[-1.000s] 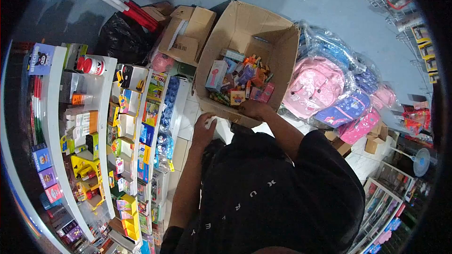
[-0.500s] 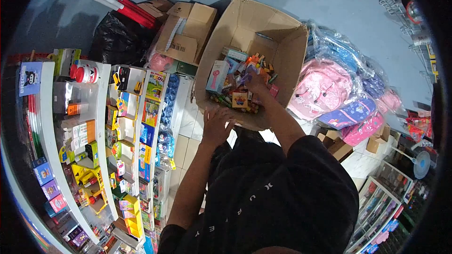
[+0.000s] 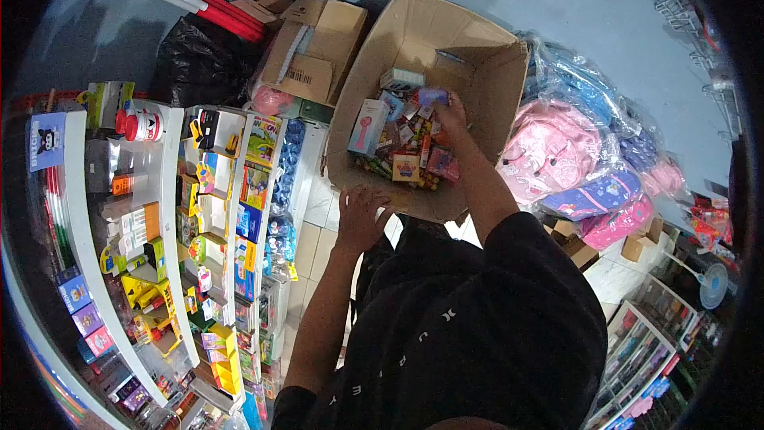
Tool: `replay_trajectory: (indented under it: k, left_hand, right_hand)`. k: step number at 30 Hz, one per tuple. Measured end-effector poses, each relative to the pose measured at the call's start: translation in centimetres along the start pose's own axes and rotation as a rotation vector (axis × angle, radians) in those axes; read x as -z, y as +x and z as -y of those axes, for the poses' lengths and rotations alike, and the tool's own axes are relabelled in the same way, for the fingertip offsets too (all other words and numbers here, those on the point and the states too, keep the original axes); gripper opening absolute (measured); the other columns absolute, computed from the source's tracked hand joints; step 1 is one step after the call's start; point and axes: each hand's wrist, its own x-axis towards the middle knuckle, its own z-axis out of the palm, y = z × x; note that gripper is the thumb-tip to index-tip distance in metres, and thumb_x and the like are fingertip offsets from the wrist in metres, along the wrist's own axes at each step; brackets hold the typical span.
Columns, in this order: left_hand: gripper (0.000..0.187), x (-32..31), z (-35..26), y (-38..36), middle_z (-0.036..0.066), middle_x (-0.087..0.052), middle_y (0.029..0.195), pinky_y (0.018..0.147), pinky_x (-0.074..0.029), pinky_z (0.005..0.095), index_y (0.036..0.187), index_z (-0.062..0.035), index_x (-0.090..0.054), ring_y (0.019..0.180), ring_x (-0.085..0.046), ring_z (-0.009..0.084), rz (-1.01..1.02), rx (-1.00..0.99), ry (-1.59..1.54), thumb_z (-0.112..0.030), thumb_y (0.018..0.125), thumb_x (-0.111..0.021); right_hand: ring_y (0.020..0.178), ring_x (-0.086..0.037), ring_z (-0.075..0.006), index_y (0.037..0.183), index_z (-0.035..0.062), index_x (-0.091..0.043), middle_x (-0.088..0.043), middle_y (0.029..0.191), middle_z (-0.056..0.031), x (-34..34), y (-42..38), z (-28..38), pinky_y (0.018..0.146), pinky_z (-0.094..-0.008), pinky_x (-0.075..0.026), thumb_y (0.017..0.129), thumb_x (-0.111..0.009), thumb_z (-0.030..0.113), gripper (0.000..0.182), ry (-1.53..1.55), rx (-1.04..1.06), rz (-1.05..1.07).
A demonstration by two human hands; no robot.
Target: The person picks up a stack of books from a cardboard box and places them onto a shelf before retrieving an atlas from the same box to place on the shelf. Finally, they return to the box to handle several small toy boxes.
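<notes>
A large open cardboard box (image 3: 485,56) stands in front of me with a jumble of small packets and little boxes in it. Inside it, my right hand (image 3: 451,115) is closed on a small purple-blue pack (image 3: 432,96), whose exact kind I cannot make out. My left hand (image 3: 362,215) rests at the near left rim of the box, fingers apart. Close to the hands lie a white carton with a pink picture (image 3: 367,131), a small box with a cartoon figure (image 3: 406,167) and a pink pack (image 3: 442,163).
Left of me, shelves (image 3: 171,231) hold stationery and toys. A smaller open carton (image 3: 318,44) and a black plastic bag (image 3: 203,60) stand beyond them. To the right, plastic-wrapped backpacks (image 3: 549,147) lie piled up, with a glass display case (image 3: 645,342) farther back.
My right hand has moved up and right within the box, lifting the purple-blue pack off the heap. Some small packets under it have shifted. My left hand stays at the rim.
</notes>
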Motion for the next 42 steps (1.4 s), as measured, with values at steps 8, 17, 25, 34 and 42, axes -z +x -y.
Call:
replay_trajectory:
  k: [8, 17, 25, 34, 42]
  left_hand:
    - [0.032, 0.0, -0.4, 0.4, 0.005, -0.058, 0.121, 0.112, -0.016, 0.0530, 0.108, -0.0156, -0.067, 0.124, -0.045, 0.0268, -0.008, 0.017, -0.018, -0.041, 0.090, -0.058]
    - [0.030, 0.3, -0.6, 0.1, 0.004, -0.058, 0.121, 0.112, -0.017, 0.0526, 0.105, -0.0162, -0.067, 0.125, -0.044, 0.0253, -0.010, 0.031, -0.030, -0.041, 0.090, -0.058]
    - [0.031, -0.2, -0.5, 0.1, 0.004, -0.059, 0.121, 0.112, -0.017, 0.0524, 0.106, -0.0171, -0.068, 0.125, -0.044, 0.0251, -0.022, 0.041, -0.037, -0.042, 0.089, -0.060]
    - [0.032, 0.4, -1.2, 0.4, 0.004, -0.059, 0.122, 0.114, -0.011, 0.0510, 0.112, -0.0180, -0.068, 0.128, -0.041, 0.0244, 0.008, 0.076, -0.069, -0.040, 0.091, -0.058]
    - [0.031, 0.0, -0.6, 0.4, 0.003, -0.058, 0.123, 0.114, -0.011, 0.0515, 0.110, -0.0176, -0.068, 0.128, -0.041, 0.0242, -0.005, 0.067, -0.068, -0.040, 0.091, -0.058]
  right_hand:
    - [0.085, -0.063, -0.0256, 0.125, 0.0056, -0.053, -0.064, 0.105, -0.0128, 0.3, -1.3, -1.9, 0.083, -0.0419, -0.051, 0.093, -0.059, 0.030, 0.041, -0.993, -0.188, 0.426]
    - [0.083, -0.062, -0.0233, 0.111, 0.0016, -0.058, -0.063, 0.093, -0.0112, 1.5, -1.0, 2.4, 0.080, -0.0416, -0.051, 0.090, -0.061, 0.023, 0.030, -0.927, 0.441, -0.228]
    - [0.084, -0.063, -0.0203, 0.097, -0.0005, -0.065, -0.064, 0.094, -0.0123, 0.0, 1.0, -1.8, 0.074, -0.0414, -0.052, 0.089, -0.062, 0.022, 0.024, -0.791, 0.120, 0.600]
    - [0.107, -0.059, -0.0274, 0.125, 0.0041, -0.058, -0.059, 0.122, -0.0156, -3.8, -10.2, -3.0, 0.092, -0.0459, -0.046, 0.080, -0.069, 0.033, 0.055, -1.328, -0.230, 1.086]
    - [0.121, -0.050, -0.0333, 0.133, 0.0085, -0.052, -0.052, 0.131, -0.0196, 1.5, -2.4, -3.9, 0.100, -0.0445, -0.041, 0.079, -0.068, 0.029, 0.061, -1.382, 0.218, 0.263]
